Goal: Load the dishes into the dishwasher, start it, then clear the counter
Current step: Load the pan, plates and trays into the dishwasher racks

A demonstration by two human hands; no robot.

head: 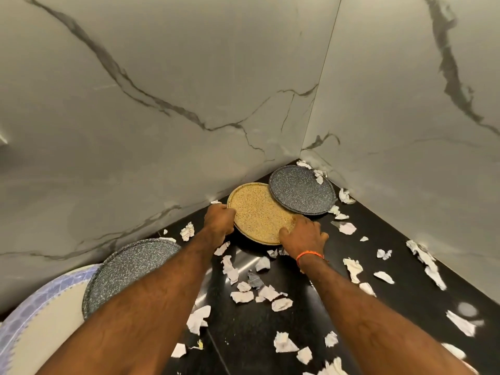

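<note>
Fingers of the left hand (219, 219) curl over the left rim of the yellow speckled plate (259, 212); the right hand (304, 234) grips its near-right rim. The plate lies on the black counter (392, 266) in the marble corner, its far edge tucked under a grey speckled plate (301, 190), among torn paper scraps (243, 288).

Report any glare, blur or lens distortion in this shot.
Head view: glare streaks the black counter between the arms; wide-angle distortion bends the marble wall seam; paper scraps at the right edge are smeared, while the yellow plate under both hands stays sharp.
</note>
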